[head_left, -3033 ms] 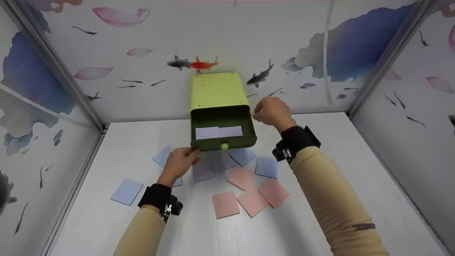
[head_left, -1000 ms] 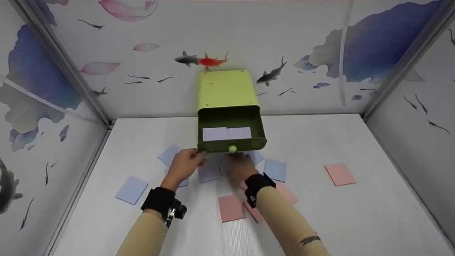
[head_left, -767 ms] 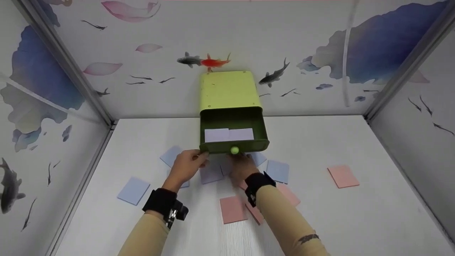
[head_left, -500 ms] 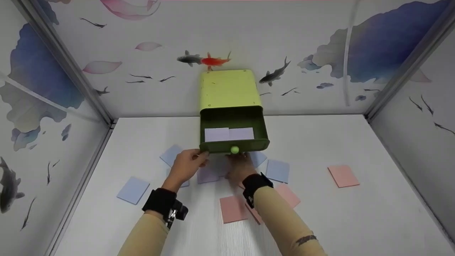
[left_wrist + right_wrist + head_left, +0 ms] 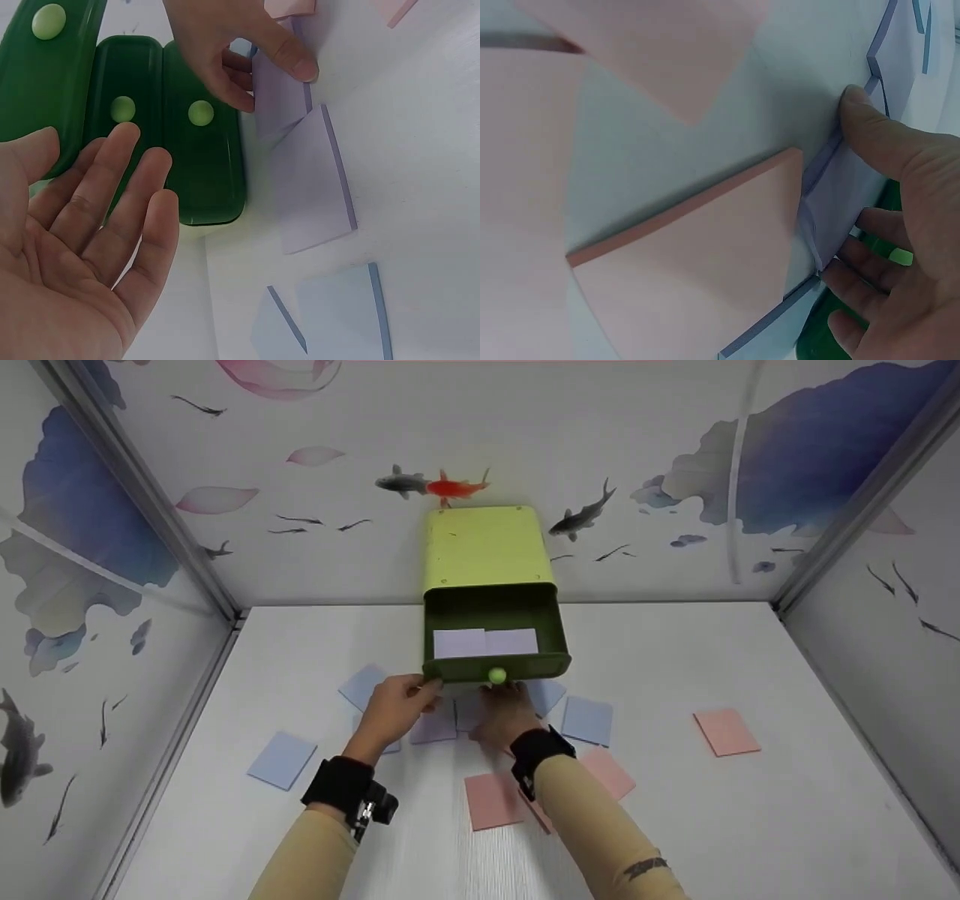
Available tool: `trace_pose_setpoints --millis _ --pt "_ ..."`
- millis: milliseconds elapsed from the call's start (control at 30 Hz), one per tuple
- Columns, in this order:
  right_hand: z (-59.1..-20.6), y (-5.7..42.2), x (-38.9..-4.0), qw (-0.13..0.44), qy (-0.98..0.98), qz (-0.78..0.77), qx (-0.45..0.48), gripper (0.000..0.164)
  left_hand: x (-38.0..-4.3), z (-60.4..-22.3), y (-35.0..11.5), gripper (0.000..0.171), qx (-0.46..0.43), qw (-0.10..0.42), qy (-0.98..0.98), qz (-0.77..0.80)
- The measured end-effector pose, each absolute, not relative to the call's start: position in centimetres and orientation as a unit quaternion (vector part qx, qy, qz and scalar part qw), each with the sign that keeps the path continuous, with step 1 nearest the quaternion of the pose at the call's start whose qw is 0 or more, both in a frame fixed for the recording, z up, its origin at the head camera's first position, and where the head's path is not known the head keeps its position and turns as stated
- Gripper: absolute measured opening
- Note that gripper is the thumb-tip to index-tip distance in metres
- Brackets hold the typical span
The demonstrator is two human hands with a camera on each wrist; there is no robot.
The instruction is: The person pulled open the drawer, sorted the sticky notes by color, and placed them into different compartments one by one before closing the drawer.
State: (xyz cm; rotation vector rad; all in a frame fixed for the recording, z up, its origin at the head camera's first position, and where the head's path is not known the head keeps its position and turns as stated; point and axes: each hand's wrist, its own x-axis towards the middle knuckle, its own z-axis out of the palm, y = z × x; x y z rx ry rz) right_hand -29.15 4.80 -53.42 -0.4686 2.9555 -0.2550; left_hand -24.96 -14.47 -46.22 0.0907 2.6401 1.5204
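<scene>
A yellow-green drawer cabinet [image 5: 487, 547] has its upper dark green drawer [image 5: 540, 664] pulled out. Two lilac sticky-note pads [image 5: 459, 643] lie in it. My left hand [image 5: 391, 712] pinches the drawer's lower left front corner between thumb and index finger; its other fingers extend loosely in the left wrist view. Below the drawer front, my right hand [image 5: 506, 714] grips a purple sticky-note pad [image 5: 277, 94] on the table, thumb on the near edge and fingers at the far side. A second purple pad [image 5: 311, 184] lies against it, to its left. The head view partly hides the fingertips.
Blue pads [image 5: 283, 760] lie to the left and a blue pad [image 5: 587, 721] right of my right hand. Pink pads [image 5: 493, 801] lie nearer me, some under the right forearm; another pink pad [image 5: 726, 732] sits far right. Two closed lower drawers [image 5: 202, 150] show in the left wrist view.
My right hand has come from beside the cabinet down to the purple pad under the drawer front. The two purple pads have shifted and turned slightly. The left hand stays at the drawer corner.
</scene>
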Motion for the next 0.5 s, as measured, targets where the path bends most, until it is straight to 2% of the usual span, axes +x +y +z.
trace_pose_setpoints --millis 300,500 --pt "-53.43 4.75 -28.88 0.063 0.985 -0.087 -0.136 0.093 -25.02 -46.28 -14.54 0.03 0.032 0.049 0.863 0.503" --pt "-53.42 4.79 -28.52 0.036 0.985 -0.108 -0.13 0.107 -25.09 -46.28 -14.45 0.031 0.032 0.054 0.867 0.494"
